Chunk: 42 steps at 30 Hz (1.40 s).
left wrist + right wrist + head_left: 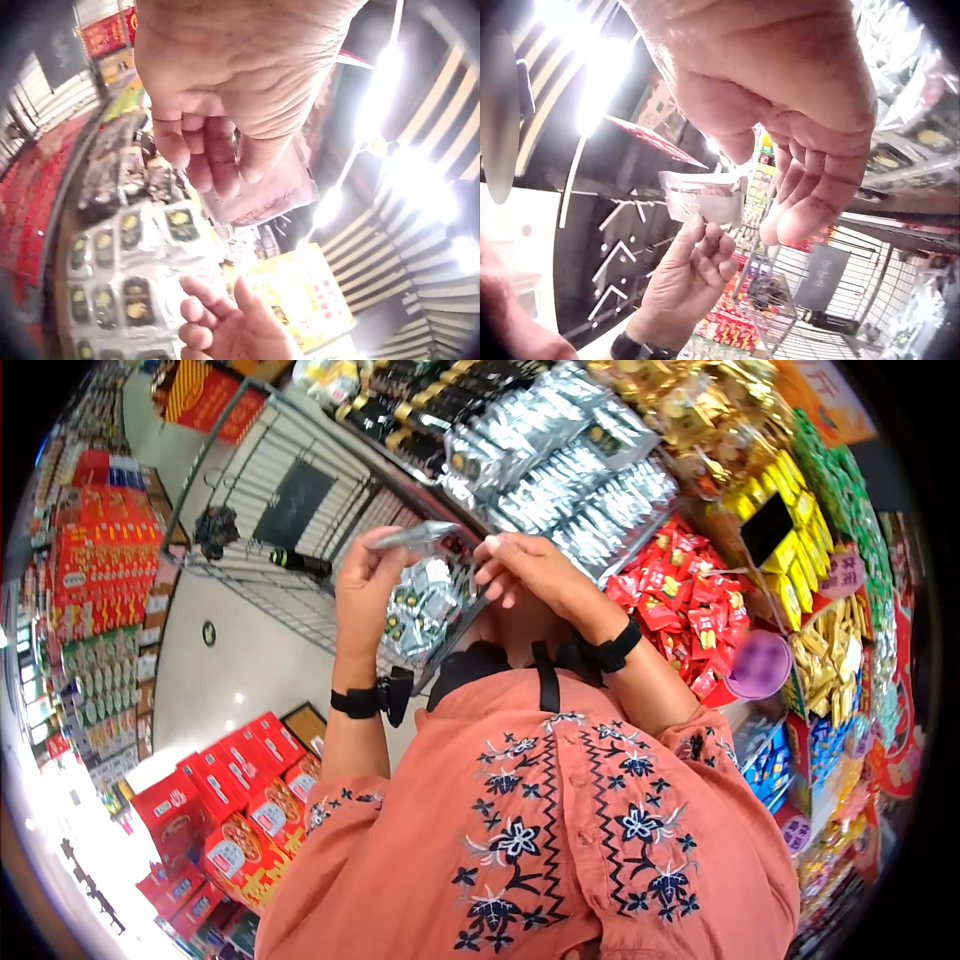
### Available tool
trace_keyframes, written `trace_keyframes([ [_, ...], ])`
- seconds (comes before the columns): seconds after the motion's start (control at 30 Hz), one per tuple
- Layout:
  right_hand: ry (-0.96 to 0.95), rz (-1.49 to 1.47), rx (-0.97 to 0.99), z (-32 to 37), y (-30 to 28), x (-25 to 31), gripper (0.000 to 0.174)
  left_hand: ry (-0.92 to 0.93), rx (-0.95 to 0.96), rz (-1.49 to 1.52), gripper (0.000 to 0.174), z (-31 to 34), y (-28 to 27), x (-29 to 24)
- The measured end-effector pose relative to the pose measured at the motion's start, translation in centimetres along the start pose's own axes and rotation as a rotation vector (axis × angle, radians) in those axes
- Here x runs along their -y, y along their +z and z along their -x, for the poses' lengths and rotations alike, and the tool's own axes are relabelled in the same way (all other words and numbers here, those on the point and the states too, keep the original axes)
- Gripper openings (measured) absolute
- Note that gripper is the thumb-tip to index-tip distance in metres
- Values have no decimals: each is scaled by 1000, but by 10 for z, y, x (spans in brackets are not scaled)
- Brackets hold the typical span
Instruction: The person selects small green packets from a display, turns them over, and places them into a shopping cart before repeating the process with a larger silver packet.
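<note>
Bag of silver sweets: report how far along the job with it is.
Done: the bag of silver sweets holds a good many pieces and is lifted clear of the display. In hand: the left hand pinches its top edge, the right hand hovers open beside it. Left: it seems not yet in the cart, where a dark bottle lies.

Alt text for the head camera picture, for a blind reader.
A person's left hand pinches a small silvery packet, the right hand open beside it. Beyond them are a wire shopping cart and stacks of silver, red and yellow wrapped sweets.
</note>
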State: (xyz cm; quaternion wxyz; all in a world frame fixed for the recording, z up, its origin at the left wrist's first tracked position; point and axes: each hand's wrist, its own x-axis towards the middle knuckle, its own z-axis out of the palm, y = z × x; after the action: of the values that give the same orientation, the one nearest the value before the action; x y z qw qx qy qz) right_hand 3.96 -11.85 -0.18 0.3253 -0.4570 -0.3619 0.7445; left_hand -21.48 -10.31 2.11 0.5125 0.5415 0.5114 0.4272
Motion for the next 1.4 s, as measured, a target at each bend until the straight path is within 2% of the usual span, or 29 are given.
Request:
trace_keyframes([
  [0.07, -82, -140, 10, 22, -5, 20, 54, 133, 116, 97, 34, 3, 29, -33],
  [0.17, -181, -304, 55, 41, -29, 31, 64, 196, 280, 92, 34, 4, 64, -50],
  [0.23, -297, -349, 27, 61, -41, 39, 54, 187, 342, 142, 32, 5, 87, -55],
  [0.3, -364, -226, -74, 81, -49, 43, 41, 169, 405, 114, 31, 5, 102, -59],
  [0.33, -371, -240, -83, 88, -55, 41, 38, 204, 396, 69, 31, 7, 112, -61],
  [0.43, -399, -280, -125, 105, -72, 36, 32, 132, 361, 64, 30, 13, 139, -75],
  [0.57, -446, -328, -211, 123, -87, 27, 29, -83, 383, 188, 30, 12, 158, -72],
  [0.7, -465, -334, -276, 133, -104, 17, 29, -127, 347, 247, 37, 16, 177, -75],
  [0.73, -467, -329, -279, 135, -108, 15, 29, -129, 351, 250, 44, 14, 180, -74],
  [0.83, -470, -209, -314, 145, -112, 17, 29, -133, 471, 100, 46, 9, 188, -77],
  [0.9, -463, -106, -309, 145, -116, 14, 30, -168, 503, 7, 37, 14, 195, -77],
  [0.97, -454, -95, -310, 147, -118, 14, 31, -161, 559, 72, 31, 11, 206, -65],
  [1.07, -492, -148, -365, 136, -125, 3, 34, -196, 540, 192, 25, -6, 217, -37],
  [1.17, -443, -143, -393, 136, -132, 1, 35, -300, 420, 368, 21, -16, 238, -31],
  [1.3, -418, -134, -388, 128, -145, -4, 31, -334, 446, 569, 21, -34, 264, -19],
  [1.4, -473, -74, -484, 115, -163, -4, 26, -326, 497, 590, 21, -43, 283, -16],
])
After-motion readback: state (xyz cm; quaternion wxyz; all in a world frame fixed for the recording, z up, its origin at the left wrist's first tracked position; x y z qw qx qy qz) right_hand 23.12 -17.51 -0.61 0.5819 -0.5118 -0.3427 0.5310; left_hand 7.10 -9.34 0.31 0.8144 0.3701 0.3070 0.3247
